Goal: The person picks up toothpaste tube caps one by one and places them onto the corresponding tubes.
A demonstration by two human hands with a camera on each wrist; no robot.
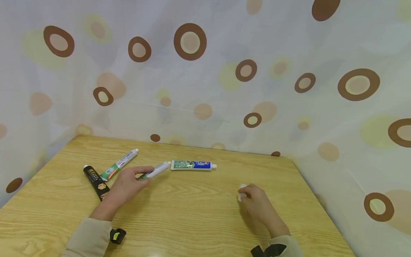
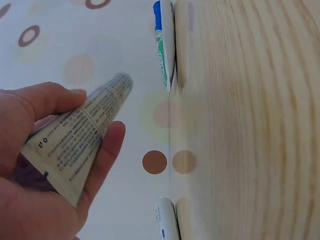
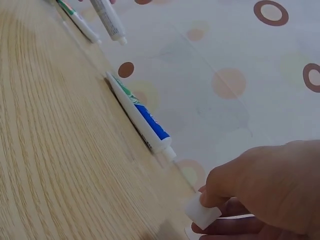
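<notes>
My left hand (image 1: pixel 126 184) grips a white and green toothpaste tube (image 1: pixel 158 170) between thumb and fingers, raised above the table with its white end pointing right. Rows of small print cover the side of this tube (image 2: pixel 85 135) in the left wrist view. On the right, my right hand (image 1: pixel 258 203) pinches a small white piece (image 3: pixel 202 210) close to the tabletop; its exact kind cannot be told. Between the hands, further back, lies a blue and green toothpaste tube (image 1: pixel 192 165). Beside my left hand lie a black toothpaste tube (image 1: pixel 95 181) and a white, green and red toothpaste tube (image 1: pixel 118 165).
Everything lies on a wooden table (image 1: pixel 192 221) with a light grain. A pale sheet with brown and yellow dots (image 1: pixel 218 96) hangs behind the table's far edge and along its sides. The black tube's lower end is hidden by my left arm.
</notes>
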